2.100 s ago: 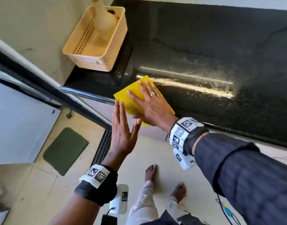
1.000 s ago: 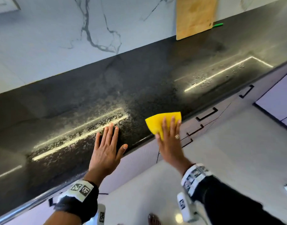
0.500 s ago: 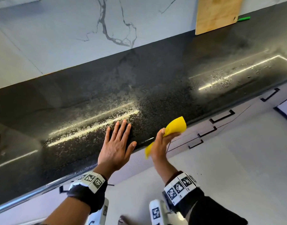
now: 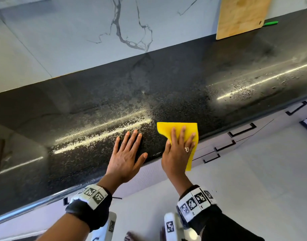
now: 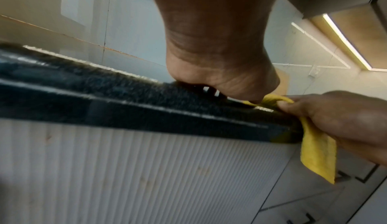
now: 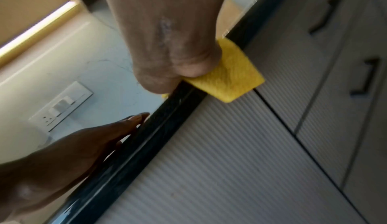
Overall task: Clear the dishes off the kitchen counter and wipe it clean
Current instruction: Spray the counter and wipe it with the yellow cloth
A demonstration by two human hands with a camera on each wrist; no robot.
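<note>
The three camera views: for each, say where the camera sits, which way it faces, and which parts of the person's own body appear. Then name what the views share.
Head: looks down on the black counter; left hand flat, right hand pressing the yellow cloth.
Left wrist: below the counter edge, looking up past the left palm.
Right wrist: below the edge, looking up past the right palm.
Shared: cloth, counter edge, both hands.

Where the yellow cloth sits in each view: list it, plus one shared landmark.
Head: cloth at lower centre, under the right hand, draped over the counter edge.
Left wrist: cloth at the right, hanging off the edge.
Right wrist: cloth at upper centre, below the palm.
Shared landmark: the counter's black front edge.
</note>
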